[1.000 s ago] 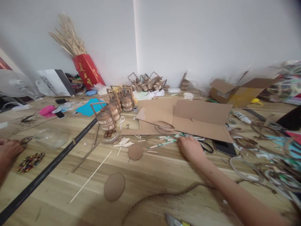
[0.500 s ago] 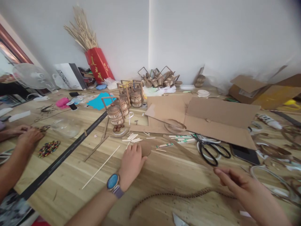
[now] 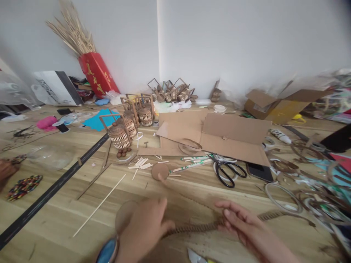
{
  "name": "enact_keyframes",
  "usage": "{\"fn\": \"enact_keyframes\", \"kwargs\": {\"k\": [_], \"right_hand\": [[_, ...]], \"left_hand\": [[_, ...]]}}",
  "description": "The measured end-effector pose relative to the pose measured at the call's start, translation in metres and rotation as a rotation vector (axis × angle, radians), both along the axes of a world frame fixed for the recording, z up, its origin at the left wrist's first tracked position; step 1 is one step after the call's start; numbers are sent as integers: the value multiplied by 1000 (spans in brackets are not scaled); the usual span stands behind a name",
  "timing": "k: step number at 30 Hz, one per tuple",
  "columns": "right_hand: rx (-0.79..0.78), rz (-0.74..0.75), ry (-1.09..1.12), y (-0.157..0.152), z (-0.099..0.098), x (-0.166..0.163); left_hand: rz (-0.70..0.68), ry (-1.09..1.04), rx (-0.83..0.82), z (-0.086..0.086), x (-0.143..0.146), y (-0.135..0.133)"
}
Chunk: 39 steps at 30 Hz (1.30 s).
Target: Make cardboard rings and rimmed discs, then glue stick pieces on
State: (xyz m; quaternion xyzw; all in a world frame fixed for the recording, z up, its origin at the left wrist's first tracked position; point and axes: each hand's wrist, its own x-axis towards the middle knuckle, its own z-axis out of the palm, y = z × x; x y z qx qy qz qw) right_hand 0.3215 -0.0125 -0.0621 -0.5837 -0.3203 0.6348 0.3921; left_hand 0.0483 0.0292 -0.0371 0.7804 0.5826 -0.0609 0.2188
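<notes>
Both my hands are low in the view, gripping a long brown corrugated cardboard strip (image 3: 197, 228) that lies across the wooden table. My left hand (image 3: 145, 228), with a blue watch at the wrist, is closed on the strip's left part, over a brown cardboard oval (image 3: 124, 215). My right hand (image 3: 242, 224) pinches the strip further right; the strip's tail (image 3: 276, 214) runs on to the right. A smaller brown cardboard disc (image 3: 159, 170) lies just beyond my hands.
Black scissors (image 3: 226, 171), a phone (image 3: 259, 171), flat cardboard sheets (image 3: 236, 137), small woven baskets (image 3: 119, 135), thin sticks (image 3: 98, 206) and a black strip (image 3: 55, 190) lie ahead. Rings and scraps crowd the right. Another person's hand (image 3: 5, 170) is at the left edge.
My left hand has come back from the small disc to the near edge and closed on the strip. My right hand has moved left and taken hold of the strip, lifting it a little.
</notes>
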Motion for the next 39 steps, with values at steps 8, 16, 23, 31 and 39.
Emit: {"fn": "enact_keyframes", "kwargs": {"k": [8,16,23,31,39], "right_hand": [[243,-75,-46,18,-28,6],[309,-68,-223,11,-1,6],[226,214,-314,-2,4,24],[250,416,-482,3,-22,22],[321,408,-592,-2,-20,23]], "left_hand": [[-163,66,220,-18,15,17],[115,41,426,-21,3,88],[141,-129,388,-29,-4,107],[163,-406,450,19,1,89],[-186,-594,36,22,49,-13]]}}
